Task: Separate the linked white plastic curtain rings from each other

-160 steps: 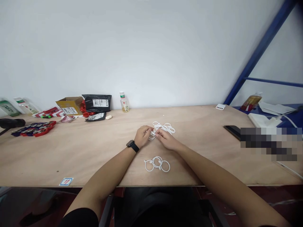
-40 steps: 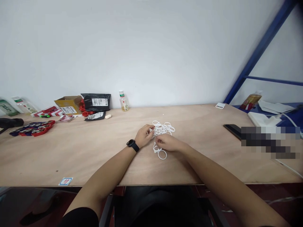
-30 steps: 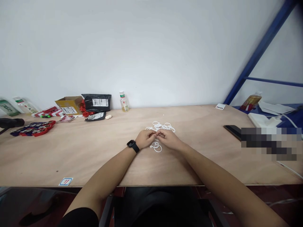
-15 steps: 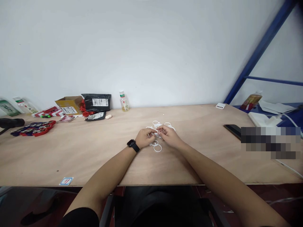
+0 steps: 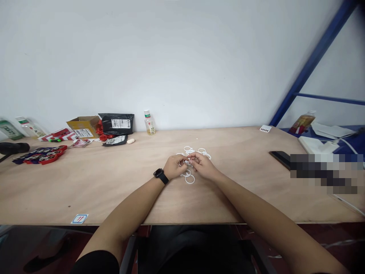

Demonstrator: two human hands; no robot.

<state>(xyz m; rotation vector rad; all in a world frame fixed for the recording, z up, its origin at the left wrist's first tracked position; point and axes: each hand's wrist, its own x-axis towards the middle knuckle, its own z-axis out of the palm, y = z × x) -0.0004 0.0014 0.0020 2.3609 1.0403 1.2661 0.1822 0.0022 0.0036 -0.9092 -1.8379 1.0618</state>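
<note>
From afar I see the wooden table (image 5: 242,163) along a pale wall (image 5: 182,57); left hand (image 5: 174,166) and right hand (image 5: 203,166) curl narrowly at white rings (image 5: 190,152); their hold I cannot tell.

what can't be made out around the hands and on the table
White rings: head view, count hidden by left hand and right hand.
Phone-like slab: head view, right end lost in pixelation.
Leftmost bottle: head view, cut off by left edge.
Black bag label: head view, print too small.

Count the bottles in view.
4: a green bottle at the far left edge, a tilted clear bottle beside it, an upright bottle left of centre, and an amber bottle at right. Others may be hidden.
</note>
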